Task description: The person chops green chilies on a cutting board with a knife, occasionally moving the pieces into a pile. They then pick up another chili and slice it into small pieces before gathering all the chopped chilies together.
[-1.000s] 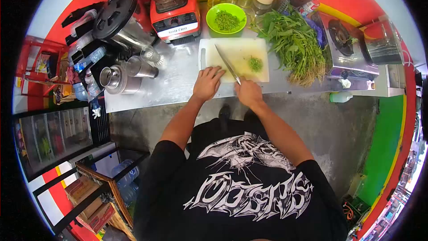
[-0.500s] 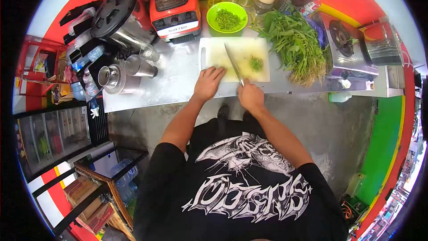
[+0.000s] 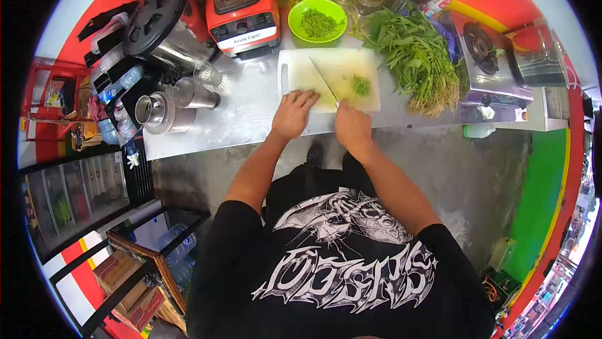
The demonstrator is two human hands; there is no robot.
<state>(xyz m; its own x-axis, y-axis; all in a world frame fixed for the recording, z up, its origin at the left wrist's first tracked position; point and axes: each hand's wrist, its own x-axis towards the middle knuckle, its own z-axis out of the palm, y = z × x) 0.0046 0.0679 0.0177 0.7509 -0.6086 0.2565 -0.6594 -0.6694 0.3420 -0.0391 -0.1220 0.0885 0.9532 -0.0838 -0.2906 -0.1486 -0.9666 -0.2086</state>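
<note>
A white cutting board (image 3: 293,79) lies on the metal table, with a small pile of chopped green herbs (image 3: 361,85) on its right half. My right hand (image 3: 353,124) is closed round the handle of a kitchen knife (image 3: 324,80). The blade points away and to the left over the board, looking thin from above. My left hand (image 3: 292,115) rests at the board's near left edge, its fingers stretched over the surface and apart from the blade. Just behind the board stands a lime-green bowl (image 3: 300,31) containing chopped greens.
Right of the board lies a large bunch of leafy greens (image 3: 407,47), beside a stove (image 3: 495,82). A red blender (image 3: 243,26) stands at the back left. Metal cups (image 3: 195,96) and a large lidded pot (image 3: 168,32) occupy the left side.
My right hand has moved slightly away from me, and the knife blade has swung a little left and turned to look thinner. My left hand has barely shifted.
</note>
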